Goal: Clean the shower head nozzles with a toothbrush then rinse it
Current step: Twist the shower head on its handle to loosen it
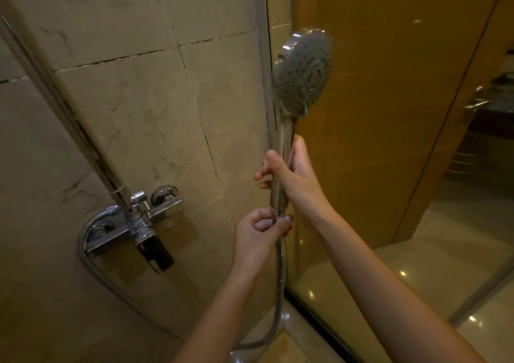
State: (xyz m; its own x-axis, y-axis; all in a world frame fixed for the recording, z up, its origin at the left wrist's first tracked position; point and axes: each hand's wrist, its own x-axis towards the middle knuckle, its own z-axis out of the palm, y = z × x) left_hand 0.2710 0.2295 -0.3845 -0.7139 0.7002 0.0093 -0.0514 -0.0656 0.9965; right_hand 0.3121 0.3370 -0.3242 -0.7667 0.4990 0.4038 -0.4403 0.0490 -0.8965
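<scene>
Beige marble-look wall tiles with dark, cracked grout lines. Chrome mixer valve mounted on the wall, carrying a dark lever. Chrome riser pipe runs up from the valve. Glass panel at right; wooden door and glossy floor behind it.

shower handle partly inside the right hand grip, hose bend behind the left forearm

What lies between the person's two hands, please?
In the head view, only the lower handle of the shower head runs from the right hand to the left hand.
</scene>
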